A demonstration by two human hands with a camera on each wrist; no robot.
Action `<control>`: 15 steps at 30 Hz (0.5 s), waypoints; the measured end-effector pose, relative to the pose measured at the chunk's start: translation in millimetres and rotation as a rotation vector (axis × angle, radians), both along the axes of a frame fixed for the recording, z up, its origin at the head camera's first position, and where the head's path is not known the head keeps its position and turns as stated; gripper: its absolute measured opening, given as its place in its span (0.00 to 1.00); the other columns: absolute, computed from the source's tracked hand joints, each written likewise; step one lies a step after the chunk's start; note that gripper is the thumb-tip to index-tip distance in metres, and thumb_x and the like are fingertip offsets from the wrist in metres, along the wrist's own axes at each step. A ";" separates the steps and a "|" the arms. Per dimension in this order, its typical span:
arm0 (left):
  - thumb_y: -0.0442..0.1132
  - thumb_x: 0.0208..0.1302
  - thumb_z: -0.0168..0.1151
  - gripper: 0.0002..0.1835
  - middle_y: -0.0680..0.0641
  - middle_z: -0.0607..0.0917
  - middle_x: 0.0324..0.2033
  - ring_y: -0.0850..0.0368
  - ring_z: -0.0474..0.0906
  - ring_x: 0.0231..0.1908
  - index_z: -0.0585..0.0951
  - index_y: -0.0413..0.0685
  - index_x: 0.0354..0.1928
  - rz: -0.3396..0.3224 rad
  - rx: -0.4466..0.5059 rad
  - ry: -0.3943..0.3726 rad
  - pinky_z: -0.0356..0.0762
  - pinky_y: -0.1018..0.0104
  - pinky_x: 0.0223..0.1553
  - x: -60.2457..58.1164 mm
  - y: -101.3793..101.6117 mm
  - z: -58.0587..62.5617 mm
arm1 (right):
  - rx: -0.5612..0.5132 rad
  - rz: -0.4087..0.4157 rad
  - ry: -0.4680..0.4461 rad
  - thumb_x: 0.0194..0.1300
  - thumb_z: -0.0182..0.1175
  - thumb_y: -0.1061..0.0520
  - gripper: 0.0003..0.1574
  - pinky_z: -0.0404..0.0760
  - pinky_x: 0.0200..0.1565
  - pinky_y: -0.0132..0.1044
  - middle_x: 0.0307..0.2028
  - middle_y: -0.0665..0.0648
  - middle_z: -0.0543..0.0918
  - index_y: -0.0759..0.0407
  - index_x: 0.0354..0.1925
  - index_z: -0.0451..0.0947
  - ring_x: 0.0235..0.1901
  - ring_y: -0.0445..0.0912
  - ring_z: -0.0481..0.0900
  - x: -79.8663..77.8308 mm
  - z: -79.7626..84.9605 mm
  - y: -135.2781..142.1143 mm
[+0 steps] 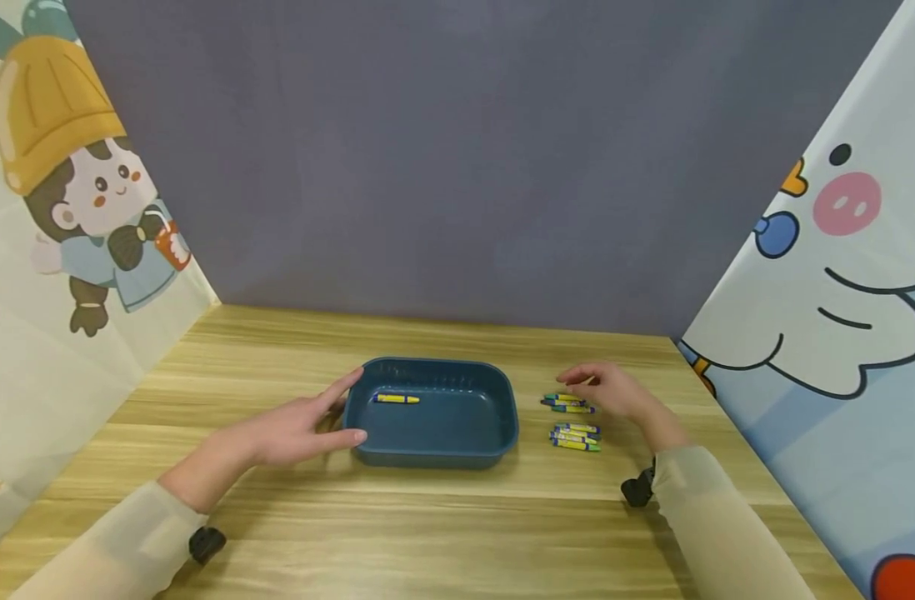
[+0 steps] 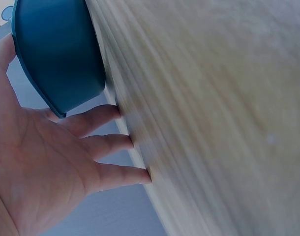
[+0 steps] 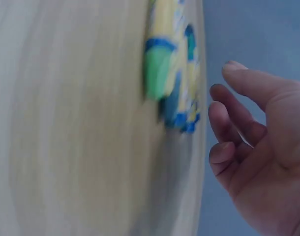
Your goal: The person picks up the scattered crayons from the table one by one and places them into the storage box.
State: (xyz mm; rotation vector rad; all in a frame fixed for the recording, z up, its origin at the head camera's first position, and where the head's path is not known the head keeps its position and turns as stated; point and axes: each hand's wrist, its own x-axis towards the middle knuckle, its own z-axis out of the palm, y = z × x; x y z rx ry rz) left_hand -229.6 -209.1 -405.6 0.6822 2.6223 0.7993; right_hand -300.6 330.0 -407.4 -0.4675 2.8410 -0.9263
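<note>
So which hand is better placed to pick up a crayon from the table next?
Probably the right hand: it is empty and close to the loose crayons. The left hand is across the tray from them, touching its left end.

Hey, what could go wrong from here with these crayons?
The empty right hand is beside crayons lying close together, so grabbing one might knock its neighbours loose. The left hand touches the tray with spread fingers, so a bump could perhaps shift it. The single crayon inside might roll then.
</note>
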 end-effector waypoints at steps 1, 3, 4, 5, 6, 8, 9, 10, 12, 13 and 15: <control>0.71 0.79 0.57 0.56 0.31 0.66 0.82 0.29 0.69 0.79 0.35 0.66 0.91 -0.003 0.001 0.004 0.67 0.28 0.76 0.0 -0.2 -0.4 | 0.014 -0.002 0.005 0.82 0.63 0.55 0.18 0.85 0.54 0.48 0.60 0.62 0.89 0.56 0.64 0.88 0.53 0.52 0.86 -1.1 -3.1 3.5; 0.71 0.79 0.57 0.56 0.31 0.67 0.82 0.29 0.69 0.79 0.36 0.65 0.91 -0.005 0.006 0.007 0.67 0.29 0.76 0.2 -0.8 -0.9 | 0.031 -0.009 0.015 0.81 0.64 0.56 0.16 0.85 0.55 0.48 0.58 0.61 0.90 0.55 0.62 0.89 0.54 0.52 0.86 -2.8 -7.7 8.8; 0.71 0.79 0.58 0.55 0.31 0.67 0.82 0.29 0.68 0.79 0.36 0.65 0.91 -0.003 0.009 0.009 0.66 0.29 0.77 0.2 -1.1 -1.3 | 0.038 -0.011 0.018 0.81 0.65 0.57 0.16 0.85 0.55 0.48 0.57 0.60 0.90 0.55 0.61 0.90 0.53 0.52 0.86 -3.5 -9.0 10.8; 0.71 0.79 0.58 0.55 0.32 0.67 0.82 0.29 0.68 0.79 0.36 0.65 0.91 -0.004 0.011 0.011 0.66 0.29 0.77 0.2 -1.4 -1.6 | 0.046 -0.012 0.019 0.81 0.65 0.57 0.15 0.85 0.54 0.48 0.56 0.59 0.91 0.54 0.60 0.90 0.53 0.51 0.86 -4.0 -9.8 12.4; 0.70 0.79 0.58 0.55 0.32 0.67 0.82 0.29 0.68 0.79 0.36 0.65 0.91 -0.003 0.013 0.011 0.66 0.29 0.77 0.1 -1.7 -1.7 | 0.049 -0.015 0.017 0.80 0.65 0.57 0.15 0.85 0.54 0.48 0.55 0.59 0.91 0.54 0.59 0.90 0.52 0.50 0.86 -4.8 -10.4 13.5; 0.70 0.79 0.58 0.55 0.32 0.68 0.82 0.29 0.68 0.79 0.36 0.65 0.91 -0.004 0.017 0.012 0.66 0.29 0.77 -0.3 -1.6 -1.5 | 0.056 -0.015 0.017 0.80 0.66 0.58 0.14 0.85 0.52 0.46 0.54 0.58 0.92 0.54 0.58 0.91 0.50 0.49 0.86 -5.2 -10.4 15.3; 0.70 0.79 0.58 0.55 0.32 0.68 0.82 0.29 0.68 0.79 0.36 0.65 0.91 -0.004 0.015 0.011 0.66 0.29 0.77 -0.4 -1.7 -1.3 | 0.057 -0.016 0.011 0.80 0.66 0.58 0.13 0.84 0.51 0.46 0.53 0.58 0.92 0.54 0.57 0.91 0.50 0.49 0.86 -5.2 -10.2 15.7; 0.70 0.79 0.58 0.55 0.32 0.67 0.82 0.29 0.68 0.79 0.36 0.65 0.91 -0.002 0.016 0.008 0.66 0.29 0.77 -0.4 -1.6 -1.1 | 0.059 -0.013 0.008 0.80 0.66 0.58 0.13 0.84 0.50 0.45 0.53 0.58 0.92 0.54 0.57 0.91 0.49 0.48 0.86 -5.2 -10.0 16.1; 0.70 0.79 0.58 0.55 0.32 0.67 0.82 0.29 0.68 0.79 0.36 0.65 0.91 0.000 0.015 0.004 0.66 0.29 0.77 -0.4 -1.7 -0.9 | 0.063 -0.008 0.009 0.80 0.65 0.58 0.13 0.84 0.49 0.44 0.52 0.59 0.92 0.55 0.56 0.91 0.48 0.48 0.86 -5.3 -10.0 16.4; 0.70 0.79 0.58 0.55 0.32 0.67 0.82 0.29 0.68 0.79 0.36 0.66 0.91 -0.001 0.014 0.004 0.66 0.29 0.77 -0.3 -1.7 -0.9 | 0.063 -0.007 0.008 0.80 0.65 0.58 0.13 0.84 0.48 0.43 0.52 0.59 0.92 0.56 0.56 0.91 0.48 0.48 0.86 -5.0 -10.0 16.5; 0.71 0.79 0.58 0.55 0.31 0.67 0.82 0.29 0.68 0.79 0.36 0.66 0.91 -0.001 0.013 0.005 0.67 0.29 0.77 -0.1 -1.6 -0.8 | 0.055 -0.016 -0.001 0.80 0.65 0.59 0.13 0.83 0.46 0.42 0.52 0.60 0.92 0.57 0.57 0.91 0.47 0.48 0.86 -4.4 -10.5 16.8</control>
